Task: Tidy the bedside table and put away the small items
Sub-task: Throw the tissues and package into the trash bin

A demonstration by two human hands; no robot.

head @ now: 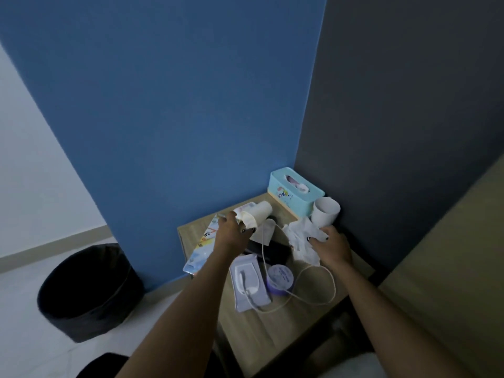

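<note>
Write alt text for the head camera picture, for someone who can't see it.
Over a cluttered wooden bedside table, the left hand holds a paper cup on its side while the right hand rests on a crumpled tissue. A tissue box, white cable and round tin lie there; a dark bin stands on the floor left.

Both your arms reach forward, each hand busy at the far end.

Your left arm runs bare and nearly straight from the lower middle of the view, and your left hand (231,230) is lifted, back toward you, fingers curled tight around a paper cup (257,215) tipped on its side. Your right arm comes in from the lower right, bent slightly inward at the wrist. Your right hand (331,245) lies palm down, fingers spread and pressing on a crumpled tissue (298,237), dark-painted nails showing at the fingertips.
</note>
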